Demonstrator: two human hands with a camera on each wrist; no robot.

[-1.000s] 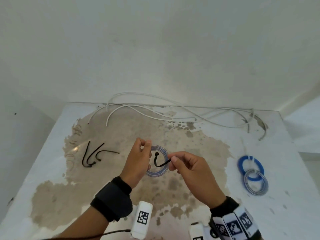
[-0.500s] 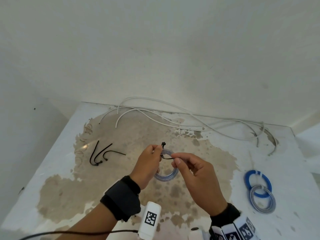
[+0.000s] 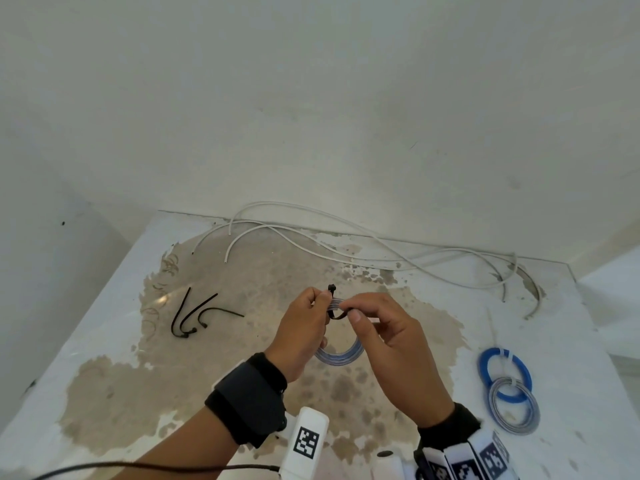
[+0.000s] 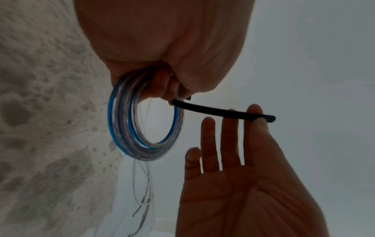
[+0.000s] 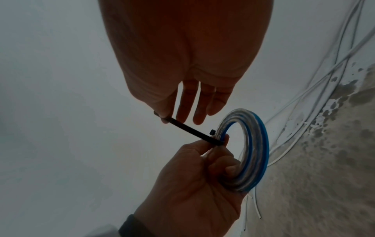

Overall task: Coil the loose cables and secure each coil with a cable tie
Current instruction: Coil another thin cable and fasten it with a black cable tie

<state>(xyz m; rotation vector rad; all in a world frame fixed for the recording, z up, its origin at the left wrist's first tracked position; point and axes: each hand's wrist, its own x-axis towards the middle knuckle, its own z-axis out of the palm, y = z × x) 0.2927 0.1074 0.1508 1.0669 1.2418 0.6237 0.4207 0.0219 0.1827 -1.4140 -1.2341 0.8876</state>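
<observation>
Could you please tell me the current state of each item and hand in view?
Clear-and-blue coil: wound, held off the table.
Black cable tie: around the coil, not yet fastened.
Left hand: grips coil.
Right hand: pinches tie's tail.
Two coils: tied, lying right.
White cables: loose.
Spare ties: unused.

Bare tabletop (image 3: pixel 114 375) beneath hands, loose white cables (image 3: pixel 346 251) along wall, black ties (image 3: pixel 197 313) left, finished coils (image 3: pixel 509 393) right
</observation>
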